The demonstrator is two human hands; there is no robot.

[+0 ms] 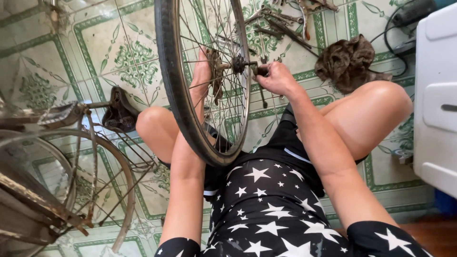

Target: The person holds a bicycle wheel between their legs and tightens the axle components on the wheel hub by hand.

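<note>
A bicycle wheel [190, 85] stands upright between the person's knees, its tyre resting near the lap and its hub [238, 63] held up at about hand height. The wheel looks light but awkward — the rim and tyre are stiff, while the thin spokes would likely bend if squeezed, so the axle ends and the rim seem the safest places to take hold.

The left hand [202, 71] reaches behind the spokes on the far side of the hub; its fingers are partly hidden by the wheel, so whether they grip the axle or only steady it cannot be told. The right hand [276, 78] is on the near side, fingers closed around a small dark tool or nut [262, 70] set right at the axle end, touching the hub.

On the tiled floor [95, 52] beyond lie scattered wrenches [281, 24] and a crumpled brown rag [347, 62]. A rusty bicycle frame [52, 190] with its saddle [119, 112] lies to the left — well apart from the hands.
</note>
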